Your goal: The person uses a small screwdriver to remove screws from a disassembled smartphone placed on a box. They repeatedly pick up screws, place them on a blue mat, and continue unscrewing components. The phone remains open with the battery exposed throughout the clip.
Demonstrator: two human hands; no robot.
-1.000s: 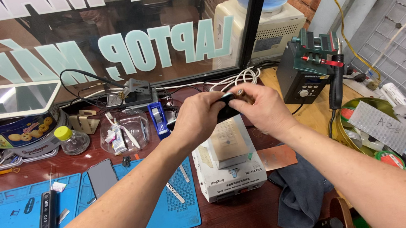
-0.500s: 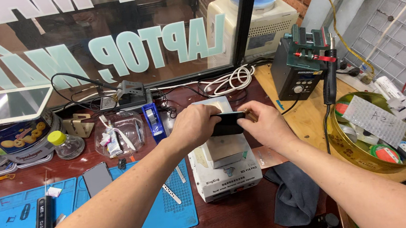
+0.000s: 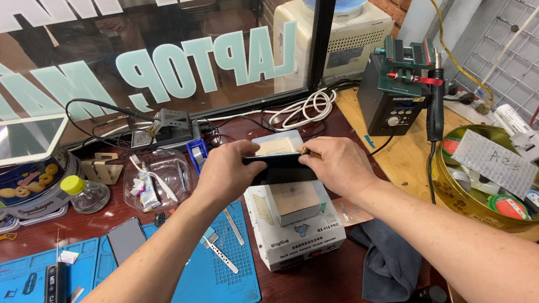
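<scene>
Bright, sharp, glare on glass [image 3: 147, 58]

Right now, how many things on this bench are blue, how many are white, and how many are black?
Blue: 2 - work mat, tape dispenser
White: 2 - heating plate machine, coiled cable
Black: 3 - phone gripped by left hand and right hand, soldering station, slim bar
Total: 7
</scene>
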